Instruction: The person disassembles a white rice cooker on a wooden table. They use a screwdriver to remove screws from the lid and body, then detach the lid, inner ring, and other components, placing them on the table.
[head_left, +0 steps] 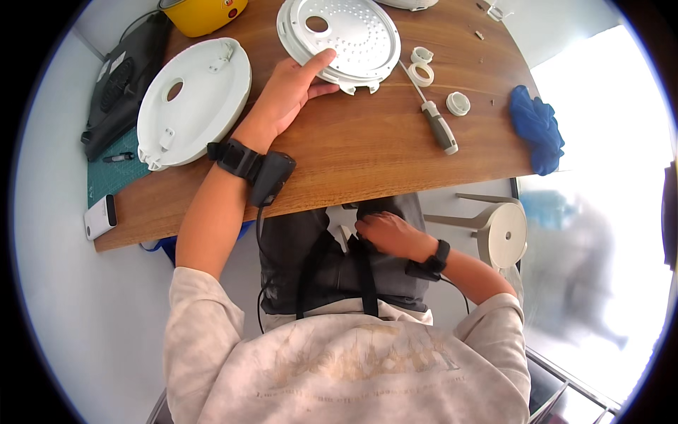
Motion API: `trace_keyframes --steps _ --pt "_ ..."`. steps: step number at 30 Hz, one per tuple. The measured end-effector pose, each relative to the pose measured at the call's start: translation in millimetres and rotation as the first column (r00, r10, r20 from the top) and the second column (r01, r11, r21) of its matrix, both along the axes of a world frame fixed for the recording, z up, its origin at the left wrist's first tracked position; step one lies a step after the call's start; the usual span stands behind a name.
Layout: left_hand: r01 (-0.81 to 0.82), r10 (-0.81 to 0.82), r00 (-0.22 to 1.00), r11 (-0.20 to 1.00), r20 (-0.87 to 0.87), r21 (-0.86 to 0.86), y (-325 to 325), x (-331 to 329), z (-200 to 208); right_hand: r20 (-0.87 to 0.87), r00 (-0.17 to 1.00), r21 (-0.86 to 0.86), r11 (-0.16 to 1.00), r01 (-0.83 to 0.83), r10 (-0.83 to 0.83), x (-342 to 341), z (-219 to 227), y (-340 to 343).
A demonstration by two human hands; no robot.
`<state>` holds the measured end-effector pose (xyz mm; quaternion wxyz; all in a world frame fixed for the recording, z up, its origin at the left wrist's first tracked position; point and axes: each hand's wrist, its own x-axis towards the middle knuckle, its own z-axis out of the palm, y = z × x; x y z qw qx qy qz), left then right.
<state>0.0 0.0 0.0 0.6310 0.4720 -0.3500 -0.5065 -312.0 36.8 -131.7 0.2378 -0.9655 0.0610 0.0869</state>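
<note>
My left hand (293,92) reaches over the table and holds the near left edge of a round white plastic cover (360,42), thumb on top and fingers at its rim. The cover has one round hole and many small bumps or perforations. Left of my forearm lies a larger white oval lid (205,106) with a round hole and small fittings. My right hand (392,234) rests over my lap beside a black strap (364,275), its fingers curled in; whatever they hold, if anything, is hidden.
On the wooden table (339,155) lie a screwdriver (439,127), white plastic rings (421,74), a round white cap (458,104) and a blue cloth (537,131). A yellow pot (201,15), black device (123,85) and white power bank (100,217) sit left. A stool (503,233) stands right.
</note>
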Motion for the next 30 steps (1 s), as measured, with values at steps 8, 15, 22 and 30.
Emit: trace_keyframes --steps 8,15,22,30 --pt "-0.031 0.033 0.997 0.999 -0.066 0.032 1 1 4 0.273 0.935 0.284 0.947 0.148 -0.227 29 169 -19" --pt "-0.043 0.046 0.996 0.998 -0.079 0.036 1 -4 10 0.462 0.737 0.050 0.844 0.534 -0.494 75 183 -106" --pt "-0.105 0.102 0.987 0.994 -0.121 -0.022 8 -5 19 0.393 0.826 -0.198 0.840 0.505 -0.404 94 161 -122" --pt "-0.124 0.118 0.988 0.991 -0.104 -0.051 9 -3 25 0.397 0.795 -0.153 0.821 0.550 -0.458 89 174 -120"
